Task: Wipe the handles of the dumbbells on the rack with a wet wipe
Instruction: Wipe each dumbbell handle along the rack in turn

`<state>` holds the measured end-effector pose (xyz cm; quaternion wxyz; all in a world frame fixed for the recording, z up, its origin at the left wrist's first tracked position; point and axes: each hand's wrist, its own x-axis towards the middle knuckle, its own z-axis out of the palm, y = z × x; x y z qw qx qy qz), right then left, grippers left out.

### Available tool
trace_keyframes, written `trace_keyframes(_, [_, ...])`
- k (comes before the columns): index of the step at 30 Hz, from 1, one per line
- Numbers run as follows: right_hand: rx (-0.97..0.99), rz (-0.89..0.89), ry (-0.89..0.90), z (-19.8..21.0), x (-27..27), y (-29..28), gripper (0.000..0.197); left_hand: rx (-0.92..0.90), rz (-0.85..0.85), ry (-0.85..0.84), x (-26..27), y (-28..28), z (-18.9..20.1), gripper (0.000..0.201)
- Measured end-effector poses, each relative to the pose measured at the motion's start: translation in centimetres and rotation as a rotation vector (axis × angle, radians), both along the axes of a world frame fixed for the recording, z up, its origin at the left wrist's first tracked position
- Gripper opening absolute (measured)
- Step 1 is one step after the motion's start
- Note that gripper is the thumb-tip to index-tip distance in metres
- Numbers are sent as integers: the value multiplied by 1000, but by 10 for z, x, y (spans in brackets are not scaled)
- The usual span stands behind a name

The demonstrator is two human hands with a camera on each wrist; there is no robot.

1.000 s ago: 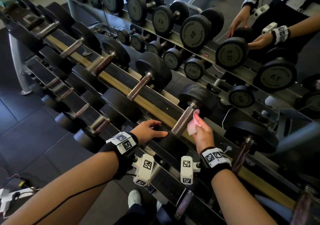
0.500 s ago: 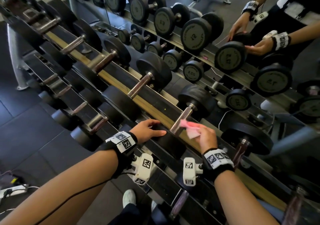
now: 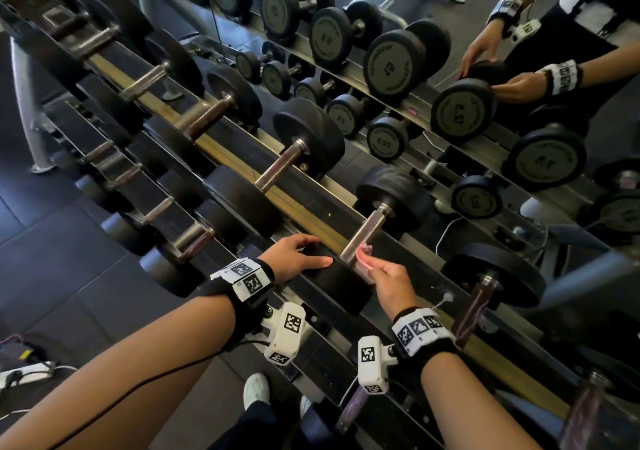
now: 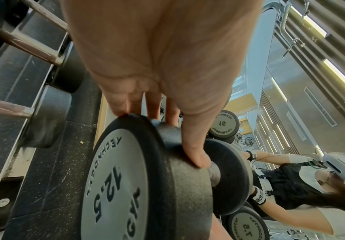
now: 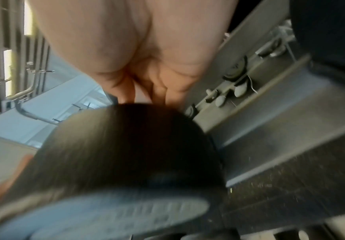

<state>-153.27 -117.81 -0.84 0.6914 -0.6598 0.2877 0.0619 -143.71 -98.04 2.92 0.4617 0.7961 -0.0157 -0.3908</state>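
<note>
A 12.5 kg dumbbell lies across the rack's upper rails (image 3: 304,207), with its steel handle (image 3: 367,231) between two black heads. My left hand (image 3: 294,259) rests on the near head (image 3: 341,287). In the left wrist view, the left hand (image 4: 157,65) has fingers and thumb lying over the rim of that near head (image 4: 126,186). My right hand (image 3: 388,276) pinches a pink wet wipe (image 3: 363,257) against the handle's near end. The right wrist view is blurred: the right hand (image 5: 136,48) shows above the dark near head (image 5: 126,154), which hides the fingertips and wipe.
More dumbbells sit on either side, one handle to the left (image 3: 280,169) and one to the right (image 3: 474,307). A lower tier (image 3: 187,238) holds smaller ones. A mirror (image 3: 450,69) behind the rack reflects the weights and my arms. Dark floor (image 3: 52,242) lies on the left.
My right hand has drawn the wipe down the handle towards its near end, loosening and re-pinching it on the way. The left hand has stayed on the near head.
</note>
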Motion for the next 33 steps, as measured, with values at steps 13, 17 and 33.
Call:
trace_keyframes(13, [-39,-126,-11,-16,19,6,51,16,-20,-26,-1,0,4,62])
trace_keyframes(17, [-2,-55,-14,-13,0,7,36,17,-20,-40,-2,0,2,63])
trace_keyframes(33, [-507,623,-211,80,83,-33,30,-103,146,-149,-20,9,-23,86])
